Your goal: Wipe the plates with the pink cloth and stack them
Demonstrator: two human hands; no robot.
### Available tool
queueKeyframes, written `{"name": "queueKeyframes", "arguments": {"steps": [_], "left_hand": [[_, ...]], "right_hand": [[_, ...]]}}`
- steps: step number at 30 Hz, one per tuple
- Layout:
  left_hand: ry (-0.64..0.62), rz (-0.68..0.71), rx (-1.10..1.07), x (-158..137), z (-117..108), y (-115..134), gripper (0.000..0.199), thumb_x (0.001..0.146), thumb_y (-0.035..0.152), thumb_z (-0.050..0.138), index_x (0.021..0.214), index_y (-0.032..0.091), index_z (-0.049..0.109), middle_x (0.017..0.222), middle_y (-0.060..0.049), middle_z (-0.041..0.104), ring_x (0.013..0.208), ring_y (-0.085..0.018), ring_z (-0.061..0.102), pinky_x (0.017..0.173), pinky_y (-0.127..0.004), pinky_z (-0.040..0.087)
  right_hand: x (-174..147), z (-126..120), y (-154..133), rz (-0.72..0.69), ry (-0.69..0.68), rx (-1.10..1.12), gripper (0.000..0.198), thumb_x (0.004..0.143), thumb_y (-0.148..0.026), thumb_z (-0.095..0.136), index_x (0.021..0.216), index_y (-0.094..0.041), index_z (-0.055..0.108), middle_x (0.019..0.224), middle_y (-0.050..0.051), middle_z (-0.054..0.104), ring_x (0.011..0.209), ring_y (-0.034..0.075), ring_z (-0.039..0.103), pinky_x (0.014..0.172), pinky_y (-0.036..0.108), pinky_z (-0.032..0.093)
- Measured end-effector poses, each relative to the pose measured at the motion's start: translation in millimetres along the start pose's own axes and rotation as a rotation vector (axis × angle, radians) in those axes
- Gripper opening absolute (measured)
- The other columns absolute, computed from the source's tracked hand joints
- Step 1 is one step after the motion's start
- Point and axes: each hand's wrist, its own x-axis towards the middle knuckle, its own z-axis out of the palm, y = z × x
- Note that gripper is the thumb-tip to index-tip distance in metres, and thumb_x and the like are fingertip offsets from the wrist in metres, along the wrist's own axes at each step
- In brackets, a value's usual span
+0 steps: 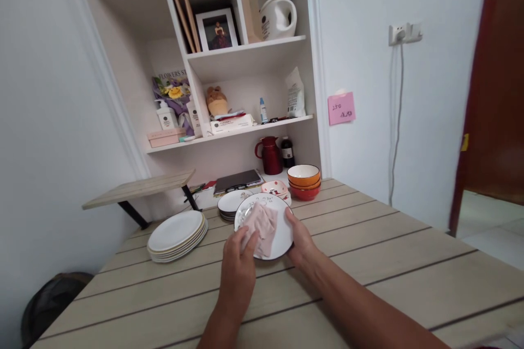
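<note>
One white plate (283,233), one pink cloth (264,229), mid-frame.
The right hand (302,241) grasps the plate (dark-rimmed, patterned near its top) by its right edge; the left hand (238,264) holds the cloth against it with bent fingers (240,236). Stacked plates (176,232) sit on the desk (164,300), left of centre.

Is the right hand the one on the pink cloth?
No, the left hand has the pink cloth against the plate; the right hand grips the plate's edge.
</note>
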Motion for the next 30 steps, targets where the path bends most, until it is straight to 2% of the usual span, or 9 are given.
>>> {"name": "queueKeyframes", "arguments": {"steps": [4,8,12,15,19,23,27,30], "left_hand": [[-0.072,0.099,-0.042,0.9,7.9,-8.2,0.037,0.091,0.009,0.042,0.121,0.02,0.059,0.112,-0.011,0.062,0.104,-0.023,0.059,0.089,-0.043,0.051],[-0.147,0.17,-0.095,0.0,12.8,-7.7,0.033,0.091,0.011,0.047,0.12,0.021,0.06,0.099,-0.006,0.066,0.091,-0.019,0.061,0.084,-0.035,0.053],[-0.148,0.15,-0.093,-1.2,12.7,-2.4,0.042,0.09,0.011,0.047,0.13,0.021,0.054,0.113,-0.009,0.061,0.103,-0.02,0.059,0.089,-0.034,0.052],[-0.085,0.12,-0.007,1.2,8.4,1.2,0.045,0.089,0.013,0.051,0.132,0.026,0.053,0.127,-0.011,0.054,0.119,-0.025,0.052,0.098,-0.044,0.046],[-0.041,0.059,0.12,6.8,1.8,3.3,0.046,0.086,0.017,0.059,0.129,0.032,0.056,0.139,-0.011,0.046,0.131,-0.031,0.041,0.107,-0.056,0.034],[-0.142,-0.011,0.165,9.8,2.0,0.7,0.043,0.083,0.022,0.066,0.123,0.036,0.06,0.139,-0.008,0.052,0.128,-0.031,0.046,0.107,-0.06,0.033],[-0.272,-0.063,0.154,9.7,5.7,-2.8,0.041,0.08,0.022,0.07,0.119,0.031,0.063,0.133,-0.007,0.058,0.124,-0.03,0.051,0.106,-0.06,0.036],[-0.292,-0.075,0.144,8.0,7.4,-4.3,0.04,0.081,0.02,0.068,0.119,0.029,0.063,0.132,-0.008,0.059,0.123,-0.03,0.052,0.106,-0.06,0.037]], "right_hand": [[-3.2,3.3,1.7,-0.005,0.028,-0.028,0.053,0.084,-0.051,0.055,0.115,-0.009,0.065,0.101,0.014,0.075,0.097,0.028,0.069,0.091,0.04,0.05],[-6.4,5.4,3.5,0.014,0.044,-0.081,0.05,0.084,-0.05,0.057,0.11,-0.009,0.066,0.09,0.013,0.077,0.087,0.027,0.071,0.086,0.039,0.052],[-10.9,7.0,6.9,0.058,0.002,-0.138,0.049,0.085,-0.051,0.055,0.106,-0.009,0.068,0.084,0.013,0.077,0.079,0.025,0.072,0.078,0.037,0.054],[-16.1,9.1,11.0,0.098,-0.065,-0.188,0.05,0.085,-0.051,0.055,0.103,-0.006,0.069,0.08,0.015,0.076,0.07,0.025,0.071,0.072,0.036,0.054],[-20.6,11.4,18.4,0.098,-0.161,-0.225,0.045,0.085,-0.046,0.058,0.103,-0.006,0.069,0.087,0.015,0.077,0.074,0.023,0.071,0.071,0.033,0.053],[-17.4,9.3,25.3,0.076,-0.175,-0.239,0.04,0.084,-0.042,0.06,0.103,-0.008,0.069,0.089,0.013,0.077,0.071,0.02,0.07,0.067,0.03,0.052],[-10.9,4.1,27.6,0.132,-0.098,-0.226,0.046,0.085,-0.047,0.056,0.106,-0.008,0.067,0.086,0.013,0.077,0.069,0.023,0.071,0.066,0.034,0.053],[-7.7,1.7,25.6,0.146,-0.047,-0.203,0.049,0.086,-0.049,0.053,0.109,-0.008,0.065,0.086,0.013,0.077,0.07,0.023,0.071,0.067,0.035,0.054]]}}
